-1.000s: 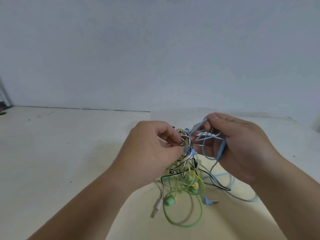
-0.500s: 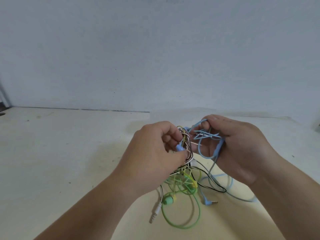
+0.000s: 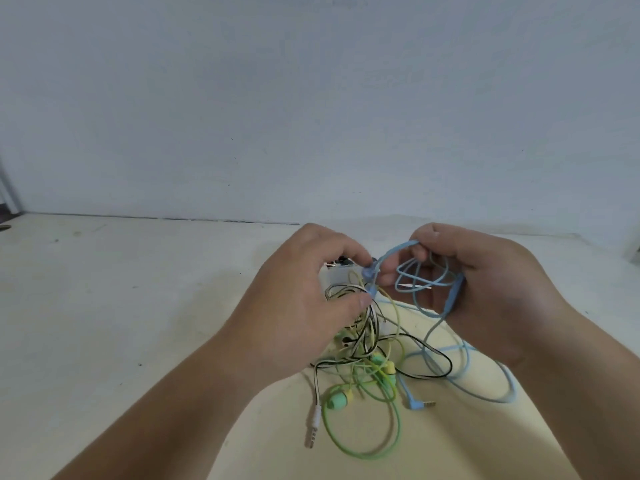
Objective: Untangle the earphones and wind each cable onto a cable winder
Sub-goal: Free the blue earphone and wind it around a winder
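Observation:
A tangle of earphones hangs between my hands above the table. My left hand (image 3: 304, 299) pinches the knot of black-and-white cable (image 3: 349, 292) and green cable (image 3: 363, 441) at its top. My right hand (image 3: 485, 289) grips loops of the blue earphone cable (image 3: 420, 271) and its inline remote. A blue earbud (image 3: 370, 273) sits between the two hands, by my left fingertips. Green earbuds (image 3: 337, 400), a white plug (image 3: 311, 427) and a blue plug (image 3: 417, 403) trail onto the table. A white cable winder (image 3: 337, 275) shows partly behind my left fingers.
The cables lie on a pale yellow sheet (image 3: 450, 445) spread over a white table (image 3: 121, 323). A plain white wall (image 3: 311, 98) rises behind the table's far edge. A dark object (image 3: 5, 227) sits at the far left edge.
Both hands have risen and drawn slightly apart, lifting the tangle. The blue earbud has come out of the knot toward my right hand, and the white winder now shows behind my left fingers.

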